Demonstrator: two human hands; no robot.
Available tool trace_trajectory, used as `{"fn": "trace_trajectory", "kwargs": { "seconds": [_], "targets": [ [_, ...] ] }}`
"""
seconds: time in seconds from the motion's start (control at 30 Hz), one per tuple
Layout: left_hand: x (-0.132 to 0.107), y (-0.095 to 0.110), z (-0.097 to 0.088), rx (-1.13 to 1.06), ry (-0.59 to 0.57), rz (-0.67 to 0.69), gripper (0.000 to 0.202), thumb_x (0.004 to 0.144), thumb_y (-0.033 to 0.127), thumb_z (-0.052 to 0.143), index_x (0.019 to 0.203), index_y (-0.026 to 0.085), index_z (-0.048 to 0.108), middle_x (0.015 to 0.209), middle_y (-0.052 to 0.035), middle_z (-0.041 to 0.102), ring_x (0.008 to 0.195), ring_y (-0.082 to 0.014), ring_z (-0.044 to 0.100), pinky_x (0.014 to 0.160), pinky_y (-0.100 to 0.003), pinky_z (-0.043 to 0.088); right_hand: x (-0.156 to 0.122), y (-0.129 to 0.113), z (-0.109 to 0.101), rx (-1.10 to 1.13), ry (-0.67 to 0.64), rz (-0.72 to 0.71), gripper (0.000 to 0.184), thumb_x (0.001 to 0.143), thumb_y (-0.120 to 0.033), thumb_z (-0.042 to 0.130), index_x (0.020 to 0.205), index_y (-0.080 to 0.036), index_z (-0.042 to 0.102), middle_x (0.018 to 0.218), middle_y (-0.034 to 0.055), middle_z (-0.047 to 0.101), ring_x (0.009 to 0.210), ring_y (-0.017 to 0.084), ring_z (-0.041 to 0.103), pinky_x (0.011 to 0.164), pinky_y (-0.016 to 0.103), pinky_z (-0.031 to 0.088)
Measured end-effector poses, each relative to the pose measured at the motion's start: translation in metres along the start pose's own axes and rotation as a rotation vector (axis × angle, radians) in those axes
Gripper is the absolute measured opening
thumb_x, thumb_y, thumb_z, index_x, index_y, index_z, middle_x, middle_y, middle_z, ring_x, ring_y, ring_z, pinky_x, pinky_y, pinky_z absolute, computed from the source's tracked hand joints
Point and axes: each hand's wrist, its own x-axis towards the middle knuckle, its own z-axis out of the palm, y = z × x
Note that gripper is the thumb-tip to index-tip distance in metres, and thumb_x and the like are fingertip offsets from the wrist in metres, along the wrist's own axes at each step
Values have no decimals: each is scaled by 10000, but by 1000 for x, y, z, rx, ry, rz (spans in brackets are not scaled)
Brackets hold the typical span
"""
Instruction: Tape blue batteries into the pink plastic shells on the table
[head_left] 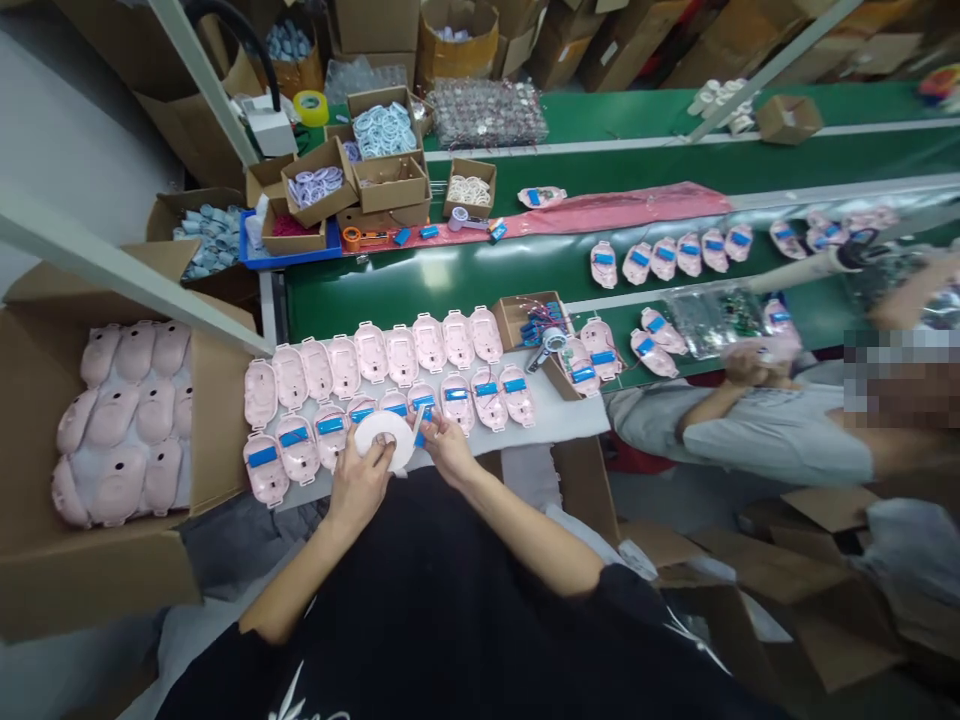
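My left hand (361,478) is closed around a white roll of tape (384,438), held just above the near edge of the white work board (559,415). My right hand (448,446) pinches the free end of the tape strip at the roll's right side. Right behind the hands lie two rows of pink plastic shells (375,385); several in the near row carry a blue battery (294,437), while the far row is bare.
A big cardboard box (90,580) at the left holds pink shell covers (127,420). A small box of wired parts (536,322) sits to the right. Beyond runs a green conveyor belt (465,270) with more shells, parts boxes and a co-worker (780,430) at right.
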Motion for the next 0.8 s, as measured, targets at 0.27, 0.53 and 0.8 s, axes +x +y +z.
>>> {"fn": "trace_trajectory", "kwargs": {
  "seconds": [0.27, 0.53, 0.8],
  "targets": [
    [47, -13, 34, -50, 75, 51, 410, 938, 194, 587, 1340, 215, 663, 1199, -105, 736, 1306, -356, 589, 1224, -625, 375, 136, -102, -149, -510, 347, -280, 579, 920, -514, 641, 1383, -167, 606, 1294, 137, 719, 1274, 255, 633, 1081, 418, 503],
    [54, 11, 64, 15, 138, -295, 365, 943, 338, 591, 1276, 214, 677, 1131, -123, 733, 1265, -364, 608, 1197, -608, 378, 261, -135, -224, -1812, -167, -33, 430, 977, -241, 636, 1403, -189, 614, 1355, 183, 689, 1209, 292, 662, 1022, 368, 490],
    [53, 39, 65, 48, 94, -412, 365, 921, 323, 594, 1265, 232, 678, 1110, -107, 726, 1215, -358, 623, 1190, -607, 387, 304, -131, -225, -1927, -395, -32, 413, 991, -72, 456, 1356, -123, 642, 1341, 229, 672, 1196, 270, 665, 1013, 343, 492]
  ]
}}
